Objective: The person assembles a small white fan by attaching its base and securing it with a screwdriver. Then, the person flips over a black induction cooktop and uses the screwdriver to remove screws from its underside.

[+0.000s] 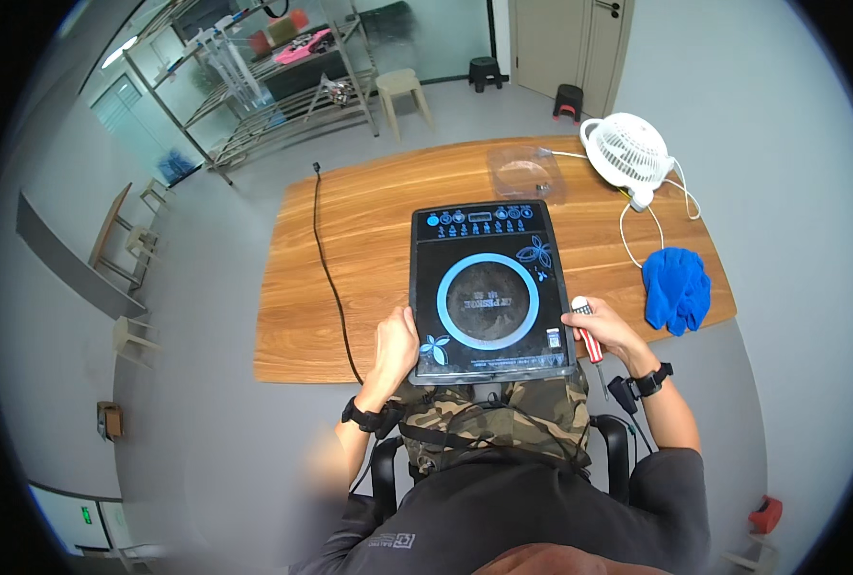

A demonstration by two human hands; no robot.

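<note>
A black induction cooker [489, 300] with a blue ring and flower prints lies face up at the near edge of the wooden table [287, 297], its front reaching over my lap. My left hand [397, 343] is closed on its left edge near the front corner. At the right edge, my right hand [610, 328] touches the cooker's side while its fingers hold a screwdriver [591, 347] with a red-and-white striped handle. The screwdriver's shaft points down toward me. What the fingers do under the cooker is hidden.
A black cord [326, 264] with a plug runs along the table's left part. Behind the cooker lies a clear plastic tray [500, 182] with small dark pieces. A white fan [627, 153] with a cable and a blue cloth [676, 290] are at the right.
</note>
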